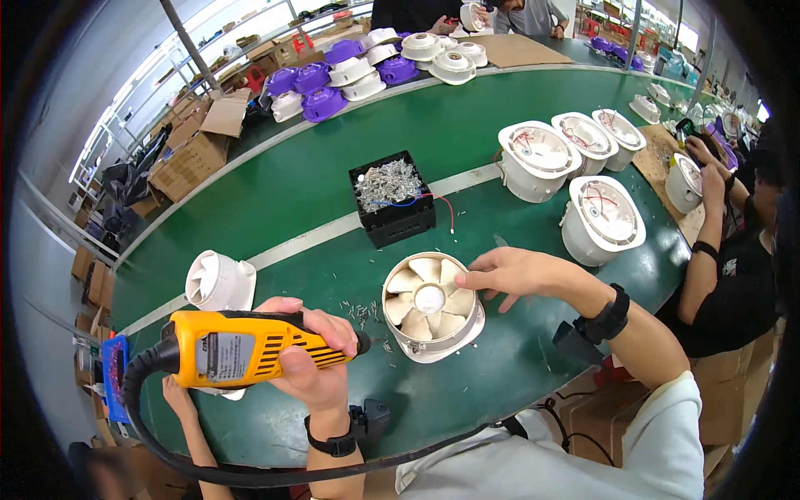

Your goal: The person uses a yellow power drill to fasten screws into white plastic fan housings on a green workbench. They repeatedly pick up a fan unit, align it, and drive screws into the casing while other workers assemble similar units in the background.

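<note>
My left hand (312, 354) grips a yellow corded electric screwdriver (242, 348), held level with its black tip pointing right toward a cream round fan housing (432, 307) with cream blades. That housing lies flat on the green table (333, 175). My right hand (508, 273) rests on the housing's upper right rim, fingers spread over the blades. Small loose screws (362, 313) lie on the table between the screwdriver tip and the housing.
A black box of screws (393, 198) stands behind the housing. A white fan part (218, 282) lies at the left. Three white housings (575, 167) sit at the right, purple and white parts at the back. Another person's arm (708, 217) works at the right; another hand (179, 400) reaches in lower left.
</note>
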